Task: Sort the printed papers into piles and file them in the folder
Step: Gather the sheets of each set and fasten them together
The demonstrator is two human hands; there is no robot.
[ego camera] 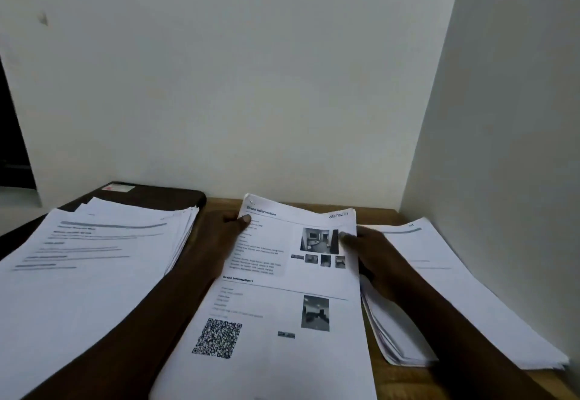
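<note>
Pinching the Scene Information stack (pixel 282 289) by its two side edges, our left hand (pixel 227 230) and right hand (pixel 373 255) hold it between their fingers (pixel 244 219), over the tabletop (pixel 383 214). We judge it light, floppy, slippery: best gripped there, squared.

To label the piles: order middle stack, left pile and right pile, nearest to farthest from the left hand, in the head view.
1. Middle stack: held by the left hand.
2. Left pile: just left of it.
3. Right pile: beyond the right hand.

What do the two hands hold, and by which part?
The middle paper stack, near its top: left hand at its left edge, right hand at its right.
</note>
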